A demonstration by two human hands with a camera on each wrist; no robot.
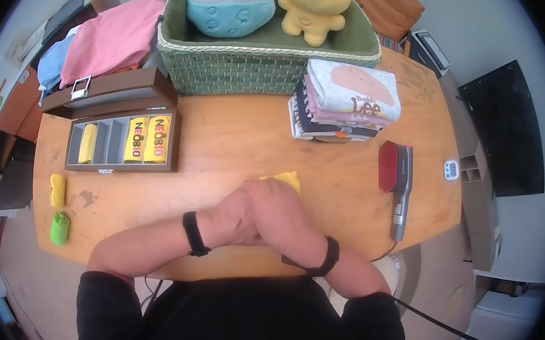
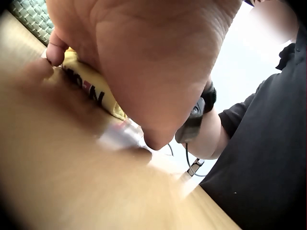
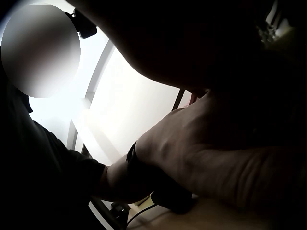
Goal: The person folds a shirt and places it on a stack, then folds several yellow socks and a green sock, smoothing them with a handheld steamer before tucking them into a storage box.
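Note:
Both hands are together near the table's front edge, over a rolled yellow cloth (image 1: 289,181) whose far end shows past the fingers. The right hand (image 1: 278,212) overlaps the left hand (image 1: 226,216) in the head view. Dark letters mark the yellow cloth (image 2: 91,86) in the left wrist view. There the right hand (image 2: 148,62) arches over the roll, its fingers bent round it. Blurred fingers of the left hand (image 2: 60,93) hold it from the near side. Most of the roll is hidden by the hands. The right wrist view is very dark.
At left stands a brown compartment box (image 1: 171,151), lid raised, holding yellow rolls. Small yellow (image 1: 57,190) and green (image 1: 59,228) rolls lie nearby. Behind are a green basket (image 1: 235,73) with plush toys and folded shirts (image 1: 350,102). A red-faced corded appliance (image 1: 397,171) lies right.

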